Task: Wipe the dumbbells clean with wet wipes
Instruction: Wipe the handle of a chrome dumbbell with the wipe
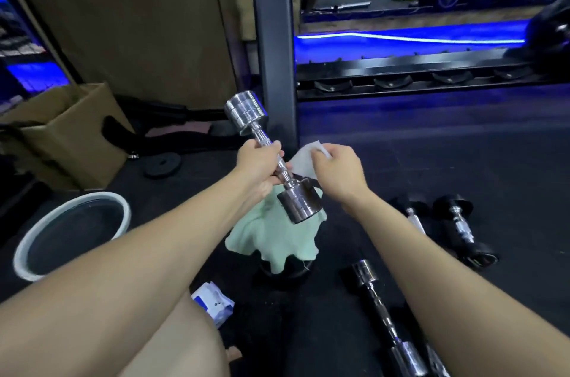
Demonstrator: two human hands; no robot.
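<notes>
While the left hand (257, 161) gripped the chrome dumbbell (273, 157) by its handle at frame centre, the right hand (337, 173) pinched a white wet wipe (303, 161) just beside the handle, wipe edge touching or nearly touching the bar; could not tell which. Dumbbell was tilted, one head up toward the grey rack post (273, 37), the other head low over a mint-green cloth (277, 241).

Around it: the cloth was draped over a dark round object (287, 273) on the black floor (416, 154), directly under the dumbbell. A second chrome dumbbell (385, 318) lay at lower right, partly behind the right forearm. A black-headed dumbbell (462, 228) lay right of centre, near it a thin chrome bar (415, 221). A blue-and-white wipe packet (214, 305) lay at lower centre beside the person's knee. A small black weight plate (162, 164) sat left of centre.

Containers: white-rimmed round basin (29, 250) at lower left, inside looked dark, contents unclear. An open cardboard box (71, 136) stood at mid left; contents not visible.

Room: open floor stretched across the right middle of the frame up to the dumbbell rack rail (416, 68). Left side was crowded by the box, basin and plate.
</notes>
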